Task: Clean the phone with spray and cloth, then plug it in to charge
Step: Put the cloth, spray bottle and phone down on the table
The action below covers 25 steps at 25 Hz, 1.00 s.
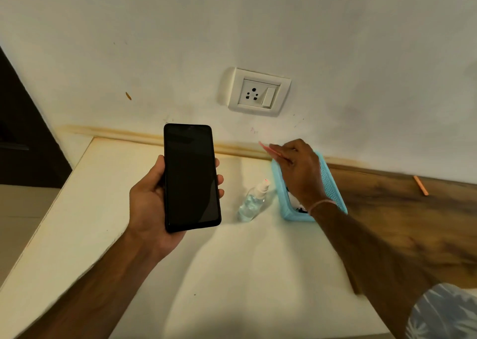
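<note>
The left hand [152, 199] holds the phone [192, 177] in a full grip, thumb along its left edge and fingertips [220, 178] wrapped over its right edge. The phone stands nearly upright above the table [103, 209], dark screen toward the camera, touching nothing but the hand. Its top edge reaches up over the wall trim; its bottom corner sits in the palm.

The right hand [299, 170] is over the basket [333, 183], its grip narrow, pinching a thin pink thing [268, 148] between thumb and fingers. This may be the cloth, but it is blurred and only a sliver pokes out to the left, so I cannot tell. A pale band circles the wrist.

The bottle [251, 201] stands between phone and basket, just beside the basket's left wall, clear with a white and pink spray head. There is open table in front of it and to the left, below the phone.

The basket is light blue mesh, set near the wall. The hand and wrist cover most of its inside; a white and dark item shows at its near end, too hidden to name.

The table is cream on the left and wood grain on the right. Its left edge runs diagonally, with a dark panel past it. An orange stick [421, 185] lies on the wood by the wall, well apart from the rest. The socket [258, 92] with 1 switch sits on the white wall above, between the 2 hands. A patterned sleeve [444, 313] is cut off at the lower right corner.
</note>
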{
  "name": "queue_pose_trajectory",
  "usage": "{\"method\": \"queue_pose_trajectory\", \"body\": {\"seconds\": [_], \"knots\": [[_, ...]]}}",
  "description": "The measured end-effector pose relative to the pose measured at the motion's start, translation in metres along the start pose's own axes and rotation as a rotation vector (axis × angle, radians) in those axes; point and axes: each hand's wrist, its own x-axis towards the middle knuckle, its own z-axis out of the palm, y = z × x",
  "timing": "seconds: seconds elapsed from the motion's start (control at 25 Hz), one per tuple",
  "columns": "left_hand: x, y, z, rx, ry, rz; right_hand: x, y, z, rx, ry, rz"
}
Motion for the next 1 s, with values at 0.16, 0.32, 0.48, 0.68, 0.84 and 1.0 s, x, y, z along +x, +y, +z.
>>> {"method": "queue_pose_trajectory", "body": {"seconds": [0.16,0.32,0.48,0.68,0.84,1.0], "knots": [[0.0,0.001,-0.002,-0.009,0.001,-0.007,0.021,-0.013,0.036,-0.279,-0.377,-0.004],[0.005,-0.001,-0.007,-0.013,-0.006,-0.017,0.028,-0.008,0.058,-0.434,-0.587,0.026],[0.008,-0.003,-0.01,-0.029,-0.02,-0.024,0.036,-0.009,0.056,-0.442,-0.719,0.022],[0.007,-0.004,-0.008,-0.036,-0.028,-0.011,0.049,-0.012,0.04,-0.422,-1.049,-0.052],[0.007,-0.002,-0.007,-0.02,-0.039,-0.017,0.046,-0.012,0.028,-0.387,-1.097,-0.043],[0.007,-0.001,-0.008,-0.004,-0.069,-0.031,0.033,-0.022,0.003,-0.022,-0.813,0.209]]}}
